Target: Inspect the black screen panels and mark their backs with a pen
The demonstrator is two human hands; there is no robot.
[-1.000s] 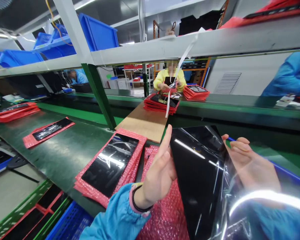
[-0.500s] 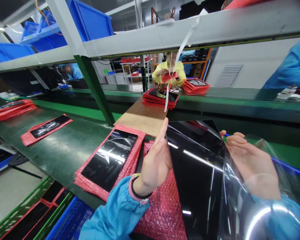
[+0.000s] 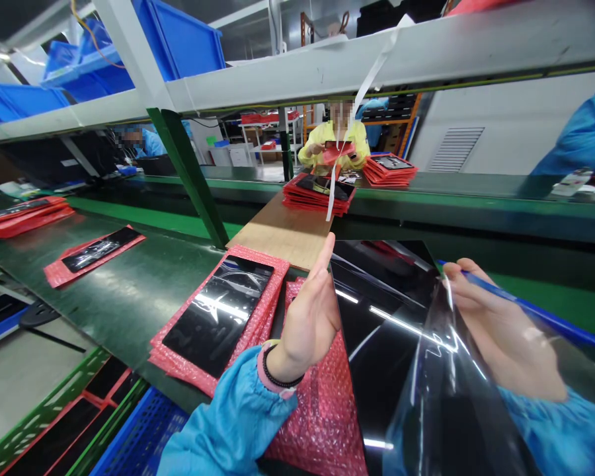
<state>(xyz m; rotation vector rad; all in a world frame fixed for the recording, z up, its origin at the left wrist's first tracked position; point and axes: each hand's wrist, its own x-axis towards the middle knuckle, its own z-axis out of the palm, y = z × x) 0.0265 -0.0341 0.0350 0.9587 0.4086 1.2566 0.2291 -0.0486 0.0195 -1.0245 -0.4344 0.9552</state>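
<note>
My left hand (image 3: 311, 324) grips the left edge of a glossy black glass panel (image 3: 371, 317), its thumb pointing up along the side. The panel is tilted up towards me and reflects the ceiling lights. On the right, my right hand (image 3: 506, 330) is closed, pinching a clear plastic film (image 3: 451, 370) at the panel's upper right corner. The film hangs curved over the panel's right part and in front of that hand. A blue pen (image 3: 540, 312) lies across the same hand. Beneath the panel is red bubble wrap (image 3: 322, 410).
Left of the panel, another black panel (image 3: 218, 314) rests on red bubble-wrap bags. A smaller one (image 3: 99, 250) lies farther left on the green bench (image 3: 129, 311). Green (image 3: 44, 410) and blue (image 3: 143, 430) crates stand below. Across the bench, a person in yellow (image 3: 337, 142) handles a red pouch.
The clear film has swung left and now lies over more of the panel's lower right. My right hand has shifted slightly, and more of the blue pen shows. My left hand stays put.
</note>
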